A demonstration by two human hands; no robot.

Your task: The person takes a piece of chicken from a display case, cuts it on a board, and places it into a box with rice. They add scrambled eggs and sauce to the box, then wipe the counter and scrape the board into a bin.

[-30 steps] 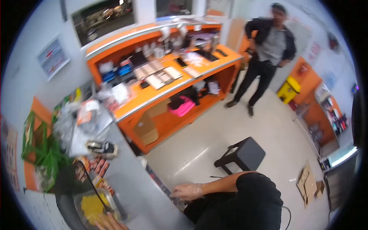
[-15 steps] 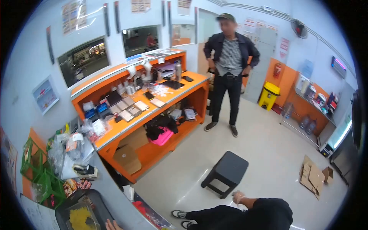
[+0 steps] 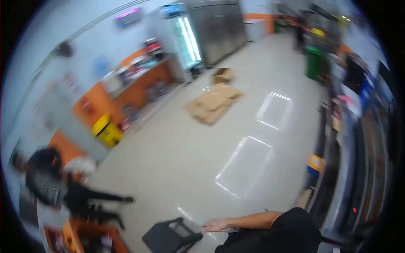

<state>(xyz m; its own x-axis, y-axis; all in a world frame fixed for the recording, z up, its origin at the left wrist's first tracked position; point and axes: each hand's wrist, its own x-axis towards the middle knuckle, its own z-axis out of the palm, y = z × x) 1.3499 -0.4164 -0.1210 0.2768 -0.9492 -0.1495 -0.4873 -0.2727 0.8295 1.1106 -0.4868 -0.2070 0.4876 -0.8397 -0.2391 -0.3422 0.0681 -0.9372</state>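
Observation:
My right hand [image 3: 216,225] shows low in the view at the end of my outstretched forearm, with what looks like a clear plastic glove on it. It is nearest to a dark grey stool [image 3: 164,237], which stands just left of it on the pale tiled floor. Whether the hand touches the stool cannot be made out, and its fingers are blurred. My left hand is out of view.
A person [image 3: 46,181] stands at the left beside an orange counter [image 3: 95,230]. Flattened cardboard [image 3: 213,103] lies on the floor ahead. A yellow bin [image 3: 107,130] stands by the left wall, a green bin [image 3: 313,62] farther right. Metal equipment [image 3: 348,168] lines the right side.
The view has swung strongly to the right and is blurred. My left hand and the tray beside it have left the view. My right arm is now stretched out farther into sight.

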